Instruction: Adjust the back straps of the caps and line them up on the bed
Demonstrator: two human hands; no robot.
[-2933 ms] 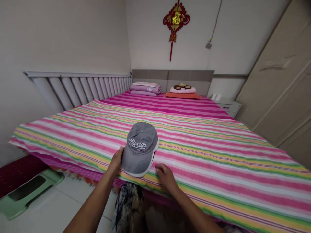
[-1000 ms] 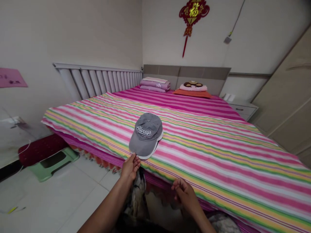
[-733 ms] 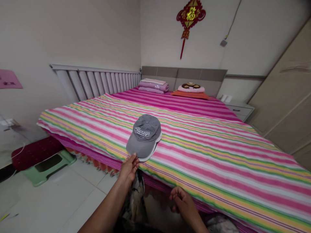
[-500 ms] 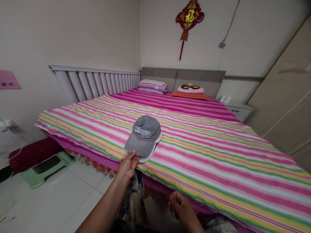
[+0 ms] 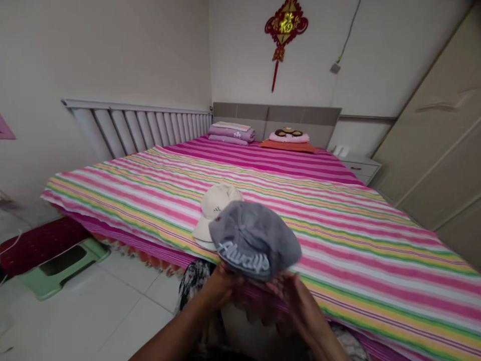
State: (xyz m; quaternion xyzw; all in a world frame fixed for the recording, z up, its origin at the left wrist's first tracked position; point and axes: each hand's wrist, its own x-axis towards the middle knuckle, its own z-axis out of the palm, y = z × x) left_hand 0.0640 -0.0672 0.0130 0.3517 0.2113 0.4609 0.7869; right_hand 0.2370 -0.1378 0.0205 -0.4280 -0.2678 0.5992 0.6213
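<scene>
The cream cap (image 5: 211,215), partly covered, lies on the striped bed (image 5: 361,250). The left hand (image 5: 224,287) grips the blurred gray cap (image 5: 259,238) above the bed's edge, fingertips hidden; whether the right hand (image 5: 287,291) grips it I cannot tell.

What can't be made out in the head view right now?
Head view:
- Left hand: fingertips hidden behind the gray fabric cap.
- Right hand: blurred, so its contact with that cap is unclear.
- Beige fabric cap: partly covered by the gray one; lettering too small.
- Pink wall sheet: cut off by left edge.
</scene>
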